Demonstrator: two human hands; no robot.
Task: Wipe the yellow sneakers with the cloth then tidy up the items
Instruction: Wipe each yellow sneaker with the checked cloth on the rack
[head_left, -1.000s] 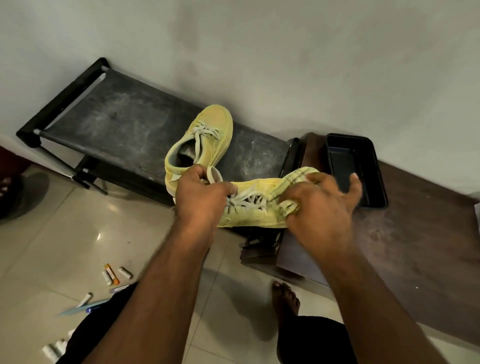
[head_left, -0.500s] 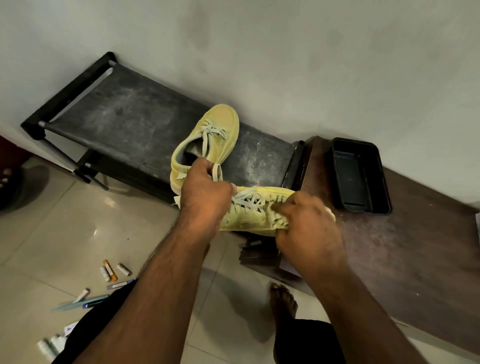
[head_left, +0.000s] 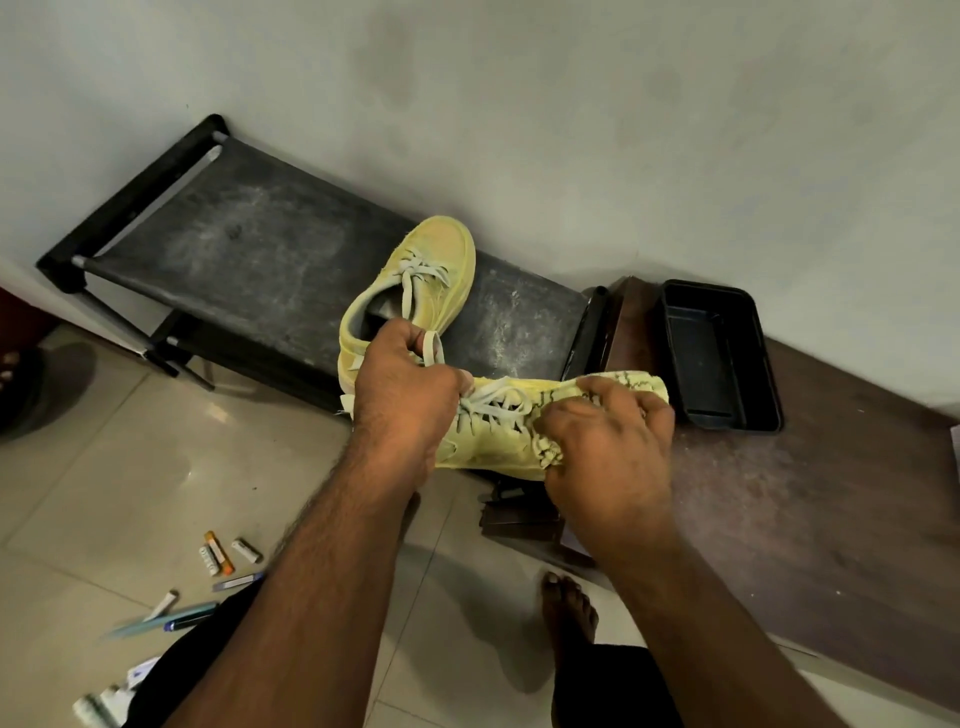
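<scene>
A person wipes one of two yellow sneakers, the wiping stage of the job judged to be under way with the tidying not yet begun. The left hand (head_left: 405, 395) grips the held sneaker (head_left: 493, 431) at its heel end, fingers curled round the collar, steadying it in the air above the floor at the front edge of a dusty black bench (head_left: 249, 249). The right hand (head_left: 613, 441) is closed on a yellow cloth (head_left: 623, 382), bunching it and pressing it over the sneaker's toe. The second sneaker (head_left: 441, 275) rests on the bench, just behind the left hand. A black tray (head_left: 769, 364) sits on the brown ledge (head_left: 831, 493) nearby. The next move likely calls for firm strokes along the toe and sides while the left hand braces the shoe.
</scene>
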